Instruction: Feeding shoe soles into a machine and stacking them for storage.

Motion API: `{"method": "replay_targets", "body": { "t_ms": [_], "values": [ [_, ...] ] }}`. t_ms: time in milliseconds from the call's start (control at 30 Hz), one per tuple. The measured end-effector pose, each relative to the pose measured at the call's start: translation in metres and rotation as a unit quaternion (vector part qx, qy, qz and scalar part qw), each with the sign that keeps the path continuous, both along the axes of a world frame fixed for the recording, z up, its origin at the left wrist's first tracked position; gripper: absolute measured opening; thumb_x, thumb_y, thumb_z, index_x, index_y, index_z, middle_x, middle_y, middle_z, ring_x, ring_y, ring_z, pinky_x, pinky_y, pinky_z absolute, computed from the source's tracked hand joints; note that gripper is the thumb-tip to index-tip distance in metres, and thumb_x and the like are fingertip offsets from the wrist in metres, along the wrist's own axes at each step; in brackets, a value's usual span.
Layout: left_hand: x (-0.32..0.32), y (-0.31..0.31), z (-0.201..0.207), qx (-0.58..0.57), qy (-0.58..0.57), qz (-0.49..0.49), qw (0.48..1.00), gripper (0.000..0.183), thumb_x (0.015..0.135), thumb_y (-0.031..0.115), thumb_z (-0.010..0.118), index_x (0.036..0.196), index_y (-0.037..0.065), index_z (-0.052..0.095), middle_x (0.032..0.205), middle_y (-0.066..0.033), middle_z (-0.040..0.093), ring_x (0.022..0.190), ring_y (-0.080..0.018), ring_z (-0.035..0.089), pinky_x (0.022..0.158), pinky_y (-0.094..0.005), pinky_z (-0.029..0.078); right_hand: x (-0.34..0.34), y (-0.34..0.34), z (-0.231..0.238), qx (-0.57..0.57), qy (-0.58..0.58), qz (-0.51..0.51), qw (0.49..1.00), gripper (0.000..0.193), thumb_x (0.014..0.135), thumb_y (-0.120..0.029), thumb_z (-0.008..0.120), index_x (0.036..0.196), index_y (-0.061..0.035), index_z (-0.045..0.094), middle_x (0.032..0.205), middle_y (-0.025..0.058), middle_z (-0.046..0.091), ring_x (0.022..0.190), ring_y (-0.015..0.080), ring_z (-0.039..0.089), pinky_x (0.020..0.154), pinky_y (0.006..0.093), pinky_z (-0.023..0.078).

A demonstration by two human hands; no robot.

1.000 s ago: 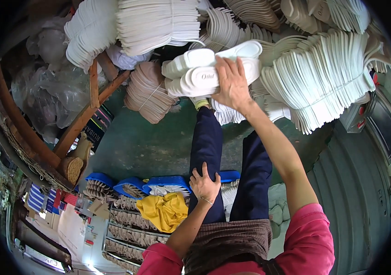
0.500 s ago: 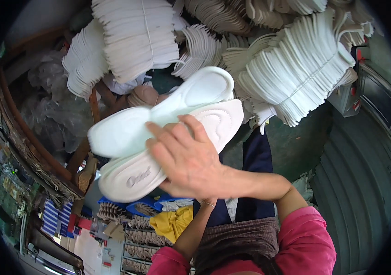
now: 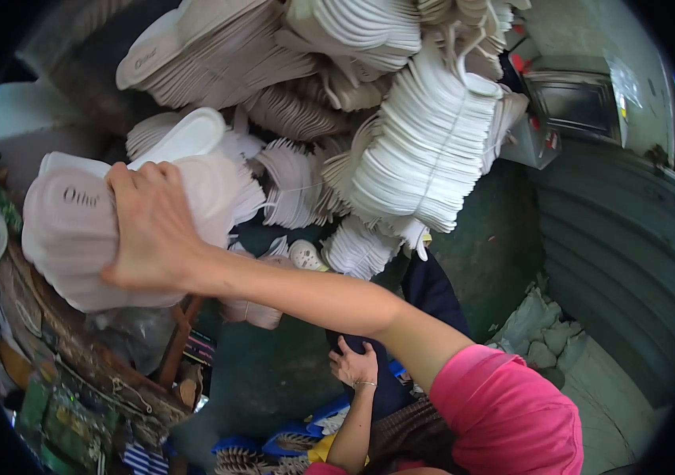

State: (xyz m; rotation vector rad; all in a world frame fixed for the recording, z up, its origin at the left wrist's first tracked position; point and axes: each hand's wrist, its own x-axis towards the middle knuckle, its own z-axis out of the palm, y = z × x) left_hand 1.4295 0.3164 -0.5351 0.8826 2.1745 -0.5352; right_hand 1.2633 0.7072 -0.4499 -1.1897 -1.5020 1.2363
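Observation:
My right hand (image 3: 151,226) reaches far to the left, its fingers and thumb wrapped over a thick pile of pale insoles (image 3: 76,229). The top insole has dark lettering at one end, and several layers show along the lower edge. Whether the hand holds only the top insoles or more of the pile cannot be made out. Just behind it lies a whiter insole (image 3: 195,134). My left hand (image 3: 355,364) rests on the knee of my dark trousers, fingers apart and holding nothing.
Tied bundles of white insoles (image 3: 428,142) rise ahead, with beige piles (image 3: 218,63) behind. A rough-edged workbench (image 3: 60,356) stands at the left, above plastic bags. At the right are a ribbed metal panel (image 3: 598,229) and a grey box (image 3: 535,142). Blue bins lie below.
The insoles in front of me have gone from there; my right hand has swung left onto the pile. My left hand, formerly hidden behind them, now lies on my leg. The view has shifted.

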Motion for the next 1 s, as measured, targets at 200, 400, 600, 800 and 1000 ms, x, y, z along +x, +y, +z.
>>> {"method": "replay_targets", "body": {
  "t_ms": [200,400,600,800,1000],
  "values": [
    [-0.007,-0.028,-0.026,-0.003,-0.051,-0.069,0.996,0.064,0.069,0.045,0.066,0.122,0.013,0.049,0.102,-0.0217,0.051,0.086,-0.0372,0.056,0.074,-0.0448,0.047,-0.04,0.008,-0.123,0.007,-0.161,-0.026,0.987,0.072,0.059,-0.017,0.07,0.117,0.0093,0.036,0.114,0.0276,0.048,0.115,0.0419,0.037,0.102,0.0481,0.025],
    [-0.015,0.042,0.012,-0.042,-0.029,-0.039,0.998,0.061,0.072,0.038,0.063,0.125,0.013,0.047,0.107,-0.0215,0.051,0.09,-0.0377,0.057,0.078,-0.0442,0.047,0.087,-0.078,-0.131,-0.15,-0.118,0.151,0.97,0.053,0.072,-0.017,0.063,0.12,0.0011,0.051,0.123,0.0257,0.05,0.115,0.0369,0.048,0.097,0.0394,0.04],
    [0.011,0.066,0.009,-0.043,-0.014,-0.051,0.998,0.062,0.073,0.037,0.065,0.126,0.011,0.046,0.109,-0.0222,0.051,0.093,-0.0386,0.057,0.079,-0.0446,0.047,0.321,-0.123,-0.131,-0.262,-0.171,-0.162,0.936,0.02,0.079,-0.008,0.055,0.096,-0.0036,0.066,0.084,0.0121,0.067,0.074,0.0207,0.065,0.07,0.0322,0.049],
    [0.08,0.085,0.003,-0.1,0.039,-0.03,0.994,0.059,0.075,0.043,0.064,0.125,0.016,0.049,0.112,-0.0205,0.052,0.1,-0.0379,0.055,0.085,-0.0443,0.045,0.494,-0.058,-0.144,-0.173,-0.156,-0.415,0.879,0.023,0.08,-0.011,0.059,0.099,0.0017,0.061,0.078,0.0094,0.064,0.071,0.0145,0.059,0.069,0.0286,0.047],
    [0.121,0.123,-0.058,0.05,-0.323,0.421,0.846,0.076,0.084,0.064,0.043,0.14,0.013,0.034,0.145,-0.0164,0.029,0.132,-0.0274,0.027,0.103,-0.0533,0.023,0.567,0.063,-0.159,-0.22,-0.045,-0.336,0.915,0.077,0.074,-0.047,0.07,0.127,0.0025,0.043,0.127,0.0225,0.046,0.119,0.0309,0.043,0.098,0.0375,0.036]
  ]
}}
